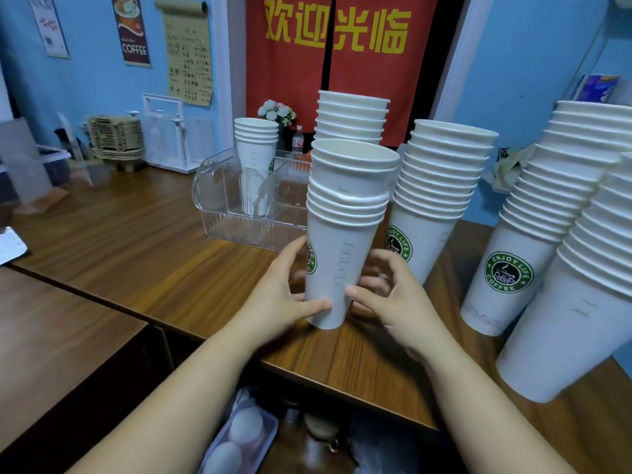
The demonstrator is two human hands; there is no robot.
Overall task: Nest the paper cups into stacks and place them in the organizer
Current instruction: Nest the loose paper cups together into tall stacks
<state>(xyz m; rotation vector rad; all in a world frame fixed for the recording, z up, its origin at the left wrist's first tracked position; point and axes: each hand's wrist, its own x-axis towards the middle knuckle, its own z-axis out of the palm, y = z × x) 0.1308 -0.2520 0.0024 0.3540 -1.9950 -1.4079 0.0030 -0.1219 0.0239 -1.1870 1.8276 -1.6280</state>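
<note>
A stack of white paper cups point(345, 213) with a green logo stands upright near the counter's front edge. My left hand point(284, 289) and my right hand point(393, 295) grip its bottom cup from either side. The top cups of this stack sit loosely, higher than the rest. Behind it lies the clear plastic organizer point(219, 200), which holds a short cup stack point(255, 145) in its left compartment. Another stack point(352, 114) rises behind the held one; whether it stands inside the organizer is hidden.
More tall cup stacks stand to the right: one point(434, 200) beside the held stack, two point(533, 217) point(581, 302) at the far right. The wooden counter point(136, 241) extends left. Cardboard sleeves point(116, 138) and a white rack point(167, 131) sit at the back wall.
</note>
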